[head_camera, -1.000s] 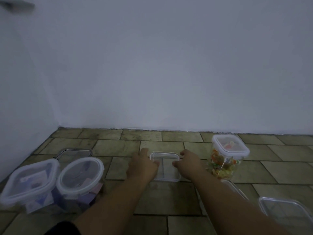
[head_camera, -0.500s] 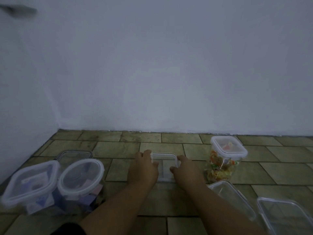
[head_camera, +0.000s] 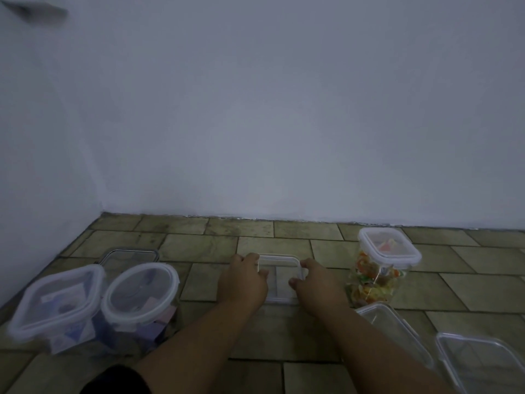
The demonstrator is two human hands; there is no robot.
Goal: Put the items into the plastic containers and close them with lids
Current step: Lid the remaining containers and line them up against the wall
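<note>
The clear container (head_camera: 279, 280) sits on the tiled floor (head_camera: 312, 248), centre of view. The left hand (head_camera: 241, 282) and right hand (head_camera: 319, 287) grip its opposite sides, fingers (head_camera: 247, 260) curled over the rim.

Wall (head_camera: 284, 123): plain pale bluish grey.
Floor tiles (head_camera: 497, 282): olive-tan, dark grout lines in a staggered brick pattern.
Centre container (head_camera: 279, 275): clear, colourless.
Right jar (head_camera: 372, 282): clear, whitish lid rim; contents orange, yellow, green, red.
Square-lidded tub (head_camera: 54, 305) and round-lidded tub (head_camera: 140, 294): whitish lid rims; contents lavender and white.
Sleeve (head_camera: 119, 379): black.
</note>
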